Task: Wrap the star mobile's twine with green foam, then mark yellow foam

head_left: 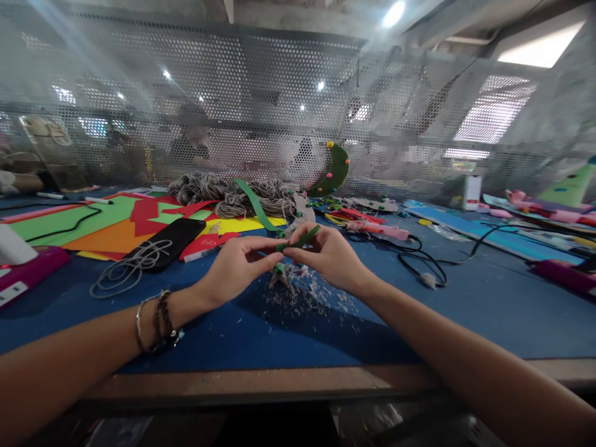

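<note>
A small dark green strip (305, 237) is pinched between my two hands above the middle of the blue table (209, 338). My left hand (237, 267) closes thumb and forefinger on the strip's left end. From the other side my right hand (328, 254) grips it, fingers bent, with the strip's upper end showing above them. Just beneath the fingertips is a little green piece (279, 269) on greyish fibres. Scattered grey scraps (311, 298) lie under and in front of my hands. A longer green strip (254, 205) stands behind them.
Coloured sheets (105, 226), a black phone (179, 242) and a coiled grey cord (133, 267) lie left. Bundled grey rope (261, 197) and a green crescent (336, 171) are behind. Right are a pink glue gun (384, 231), black cables (421, 254) and a blue board (488, 233).
</note>
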Action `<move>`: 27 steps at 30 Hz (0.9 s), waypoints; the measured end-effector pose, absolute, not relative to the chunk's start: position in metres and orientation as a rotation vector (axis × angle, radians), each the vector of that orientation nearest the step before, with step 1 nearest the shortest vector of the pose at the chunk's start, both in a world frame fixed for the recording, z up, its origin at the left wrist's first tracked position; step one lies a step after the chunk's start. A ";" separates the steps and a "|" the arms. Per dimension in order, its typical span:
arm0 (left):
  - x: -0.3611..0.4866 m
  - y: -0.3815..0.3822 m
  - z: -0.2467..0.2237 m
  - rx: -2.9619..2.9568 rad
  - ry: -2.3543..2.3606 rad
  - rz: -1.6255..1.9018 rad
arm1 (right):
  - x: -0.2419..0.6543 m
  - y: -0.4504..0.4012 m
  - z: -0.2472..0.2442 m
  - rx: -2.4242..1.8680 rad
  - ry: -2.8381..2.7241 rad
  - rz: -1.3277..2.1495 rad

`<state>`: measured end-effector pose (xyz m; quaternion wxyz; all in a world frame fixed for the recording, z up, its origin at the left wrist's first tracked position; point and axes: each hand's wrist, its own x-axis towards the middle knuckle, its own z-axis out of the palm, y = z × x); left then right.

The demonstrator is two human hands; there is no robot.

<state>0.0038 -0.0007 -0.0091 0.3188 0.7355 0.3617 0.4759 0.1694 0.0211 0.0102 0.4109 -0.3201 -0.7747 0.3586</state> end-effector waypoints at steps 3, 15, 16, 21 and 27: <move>0.002 0.002 -0.010 1.921 0.951 1.209 | 0.170 0.021 0.010 -0.765 -1.960 0.879; 0.000 0.003 -0.007 2.066 0.930 1.089 | 0.172 0.025 0.008 -0.912 -1.973 0.837; 0.000 0.003 -0.007 2.089 0.924 1.085 | 0.171 0.025 0.008 -0.911 -1.979 0.834; 0.000 0.005 -0.009 2.079 0.968 1.120 | 0.173 0.025 0.008 -0.880 -2.007 0.833; 0.002 0.005 -0.009 1.920 1.028 1.182 | 0.173 0.025 0.008 -0.879 -2.058 0.795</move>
